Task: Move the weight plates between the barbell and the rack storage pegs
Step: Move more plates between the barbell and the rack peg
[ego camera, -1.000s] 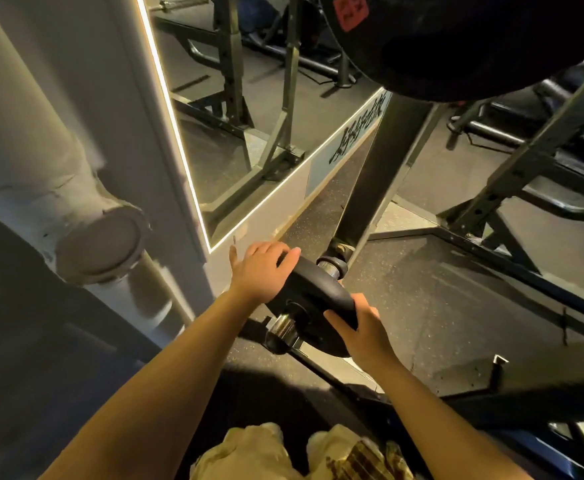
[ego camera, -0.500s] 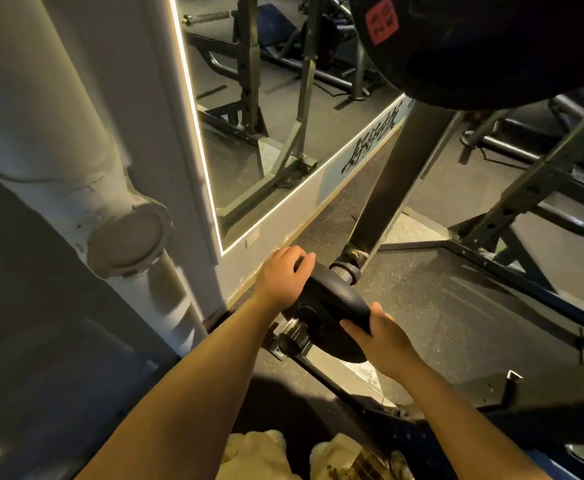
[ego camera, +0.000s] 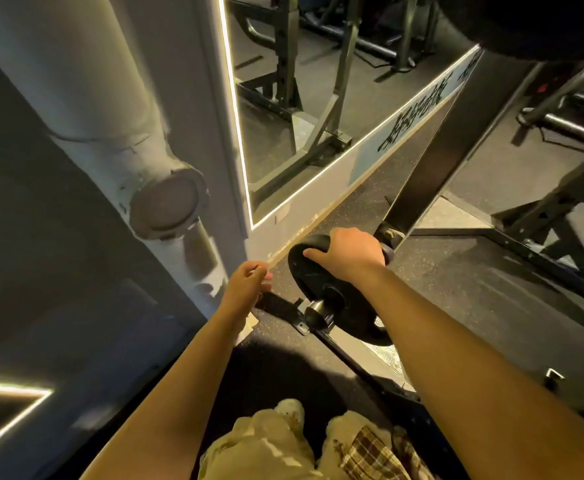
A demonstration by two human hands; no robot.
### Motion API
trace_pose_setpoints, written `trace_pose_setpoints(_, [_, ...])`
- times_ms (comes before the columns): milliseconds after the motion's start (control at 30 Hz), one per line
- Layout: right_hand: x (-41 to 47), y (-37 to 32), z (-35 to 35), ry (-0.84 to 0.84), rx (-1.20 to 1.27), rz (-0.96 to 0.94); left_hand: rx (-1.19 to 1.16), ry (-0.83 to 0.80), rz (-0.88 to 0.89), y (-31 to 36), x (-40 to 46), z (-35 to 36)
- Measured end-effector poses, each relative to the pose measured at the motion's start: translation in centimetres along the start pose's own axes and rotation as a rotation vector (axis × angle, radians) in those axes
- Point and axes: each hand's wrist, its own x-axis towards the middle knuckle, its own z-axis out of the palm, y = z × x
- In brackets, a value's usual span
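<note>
A small black weight plate sits on a chrome storage peg low on the rack's black upright. My right hand grips the plate's top rim, fingers curled over its far edge and thumb on the near face. My left hand hangs free to the left of the plate, fingers loosely curled, holding nothing. A large dark plate fills the top right corner, mostly cut off.
A lit-edged mirror and a white pipe with a round cap stand close on the left. Black rack base bars cross the rubber floor at right. My shoes show at the bottom.
My left hand has come off the plate's rim and drawn back to the left. My right hand shifted from the plate's lower right edge to its top rim.
</note>
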Motion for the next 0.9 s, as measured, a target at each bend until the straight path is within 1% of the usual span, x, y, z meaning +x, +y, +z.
trace_pose_setpoints(67, [0.1,0.0,0.1,-0.001,-0.011,-0.024,0.008,0.012,0.041,0.7,-0.1,-0.2])
trace_pose_setpoints(133, [-0.2,0.1,0.1,0.013,-0.013,-0.026,0.044,-0.011,0.086,1.4,-0.3,-0.1])
trace_pose_setpoints(233, [-1.5,0.8,0.8,0.075,0.037,0.03,0.154,-0.03,0.157,2.2,-0.4,0.6])
trace_pose_setpoints(300, [-3.3,2.0,2.0,0.204,0.147,0.06,0.252,-0.006,0.21,2.9,-0.5,1.5])
trace_pose_setpoints(333, [-4.3,2.8,2.7,0.277,0.226,0.045,0.278,-0.004,0.24,3.3,-0.5,1.9])
trace_pose_setpoints(367, [-5.4,3.8,3.5,0.314,0.324,0.041,0.293,-0.003,0.264,3.6,-0.3,2.5])
trace_pose_setpoints(400, [-6.5,4.8,4.2,0.312,0.456,0.058,0.296,-0.004,0.278,3.9,0.1,3.1])
trace_pose_setpoints(433, [-7.6,5.6,5.0,0.255,0.611,0.101,0.289,0.014,0.265,4.0,0.9,3.5])
trace_pose_setpoints(500, [-9.8,7.5,6.1,0.04,0.913,0.217,0.285,0.03,0.227,4.7,2.0,5.0])
trace_pose_setpoints(533, [-10.7,8.1,6.6,-0.058,1.031,0.268,0.335,0.003,0.24,5.1,2.5,5.6])
trace_pose_setpoints(567, [-11.4,8.7,7.2,-0.126,1.091,0.308,0.403,-0.053,0.27,5.4,2.8,6.2])
trace_pose_setpoints(600, [-11.9,9.2,7.8,-0.165,1.105,0.334,0.461,-0.13,0.309,5.8,2.9,6.8])
trace_pose_setpoints(667, [-12.0,9.5,8.5,-0.201,1.122,0.368,0.491,-0.235,0.331,6.2,2.5,7.6])
trace_pose_setpoints(700, [-12.0,9.5,8.8,-0.197,1.137,0.389,0.499,-0.25,0.346,5.9,2.5,7.9])
trace_pose_setpoints(800, [-11.7,9.5,8.8,-0.175,1.107,0.398,0.524,-0.205,0.43,5.0,2.0,7.5])
trace_pose_setpoints(867, [-11.4,9.8,8.1,-0.21,1.002,0.385,0.485,-0.199,0.44,4.7,2.0,7.1])
trace_pose_setpoints(900, [-11.2,10.0,7.6,-0.238,0.937,0.372,0.452,-0.209,0.406,4.8,1.9,6.8])
